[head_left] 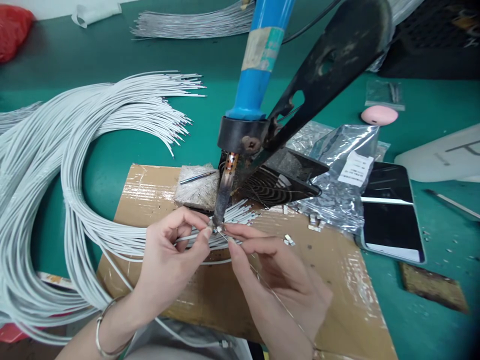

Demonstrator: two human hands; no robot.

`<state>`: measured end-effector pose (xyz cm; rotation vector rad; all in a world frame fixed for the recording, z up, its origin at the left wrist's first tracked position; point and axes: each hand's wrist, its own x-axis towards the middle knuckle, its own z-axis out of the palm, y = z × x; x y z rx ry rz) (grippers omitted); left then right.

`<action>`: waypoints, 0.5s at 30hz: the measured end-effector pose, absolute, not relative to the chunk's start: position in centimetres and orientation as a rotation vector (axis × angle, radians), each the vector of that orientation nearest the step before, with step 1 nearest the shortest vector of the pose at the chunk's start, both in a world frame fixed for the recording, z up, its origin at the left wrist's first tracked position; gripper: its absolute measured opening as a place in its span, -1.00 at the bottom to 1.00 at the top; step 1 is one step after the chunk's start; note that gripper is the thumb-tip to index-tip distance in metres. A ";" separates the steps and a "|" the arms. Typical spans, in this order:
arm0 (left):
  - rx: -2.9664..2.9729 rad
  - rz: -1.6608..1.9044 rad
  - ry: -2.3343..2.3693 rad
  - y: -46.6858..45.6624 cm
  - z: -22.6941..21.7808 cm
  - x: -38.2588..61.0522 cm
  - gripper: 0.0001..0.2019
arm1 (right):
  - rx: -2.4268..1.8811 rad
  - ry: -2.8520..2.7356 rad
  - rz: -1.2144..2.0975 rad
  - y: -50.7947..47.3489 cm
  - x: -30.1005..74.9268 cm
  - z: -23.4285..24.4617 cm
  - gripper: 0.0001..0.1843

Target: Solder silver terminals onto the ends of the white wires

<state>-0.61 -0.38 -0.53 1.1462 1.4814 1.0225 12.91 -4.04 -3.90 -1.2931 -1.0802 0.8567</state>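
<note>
My left hand pinches the end of a white wire and holds it up to the tip of a soldering iron. The iron has a blue handle and hangs fixed in a black stand. My right hand pinches a thin strand of solder wire and brings its end to the same tip. Both hands meet over a taped cardboard sheet. A bracelet sits on my left wrist.
A big bundle of white wires curls across the green table at left. A sponge block lies behind the hands. Silver bags of small parts, a dark phone, a pink object and a brown pad lie at right.
</note>
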 end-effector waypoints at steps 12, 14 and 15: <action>1.207 1.010 1.476 -0.5 -0.8 -0.9 -0.88 | -1.287 -1.138 0.825 -4.3 13.1 -4.2 -0.81; 1.204 1.009 1.473 -0.5 -0.8 -0.9 -0.88 | -1.291 -1.129 0.819 -4.3 13.1 -4.2 -0.81; 1.199 1.007 1.471 -0.5 -0.8 -0.9 -0.89 | -1.295 -1.126 0.814 -4.3 13.1 -4.2 -0.81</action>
